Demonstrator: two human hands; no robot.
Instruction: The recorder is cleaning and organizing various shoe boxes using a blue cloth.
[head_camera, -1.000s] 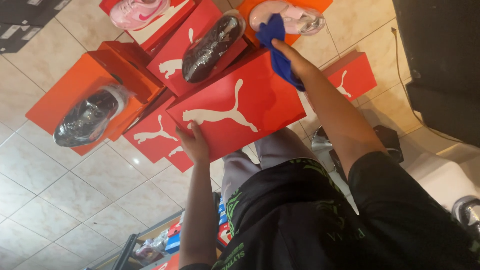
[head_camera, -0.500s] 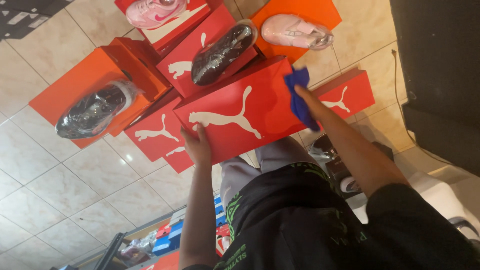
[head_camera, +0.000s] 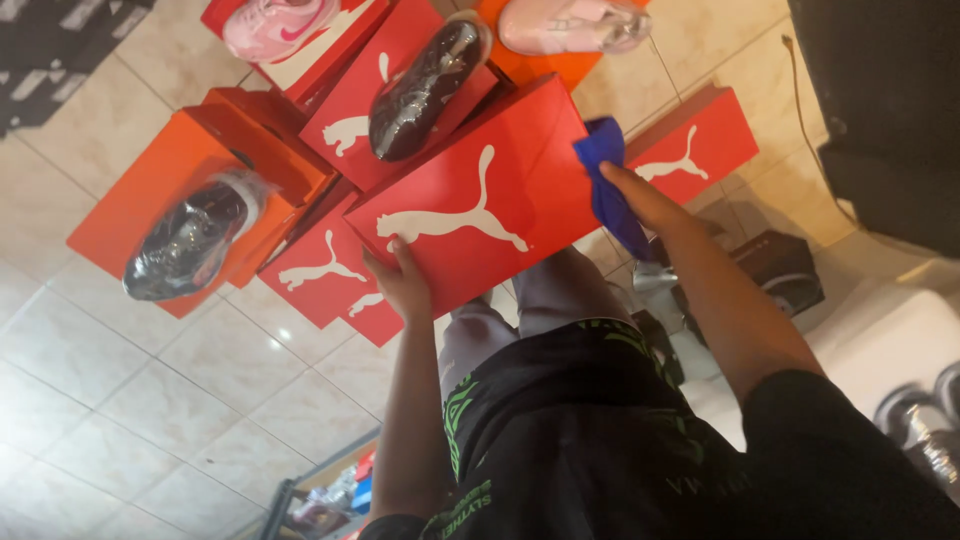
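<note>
Held at centre frame: a red shoebox (head_camera: 480, 200) with a white leaping-animal figure on its lid, long axis slanting from lower left up to upper right. Left hand (head_camera: 402, 285) clamped on the box's lower edge, thumb over the lid, fingers hidden beneath, so a closed supporting grip on the box. Right hand (head_camera: 640, 200) at the box's right end, closed over a blue cloth (head_camera: 608, 185), the cloth bunched and pressed against the upper right corner of the lid. Touching or just grazing there; hard to say which.

Key relation: most of the lid stretching away from the cloth toward the lower left, down the long axis toward the left hand. Right hand nearer the upper end, left hand nearer the lower end, the printed figure between them.

Around it, on the tiled floor (head_camera: 120, 380), more boxes. Upper centre: a red box carrying a dark wrapped shoe (head_camera: 425, 90). Left of frame: an orange box (head_camera: 190, 190) with another dark wrapped shoe (head_camera: 190, 240) on top. Top left: a pink shoe (head_camera: 280, 25). Top right of centre: a pale pink shoe (head_camera: 570, 25) on an orange box. Right of the cloth: a smaller red box (head_camera: 700, 150) lying flat on the floor. Below: grey trousers and a black shirt with green print.
</note>
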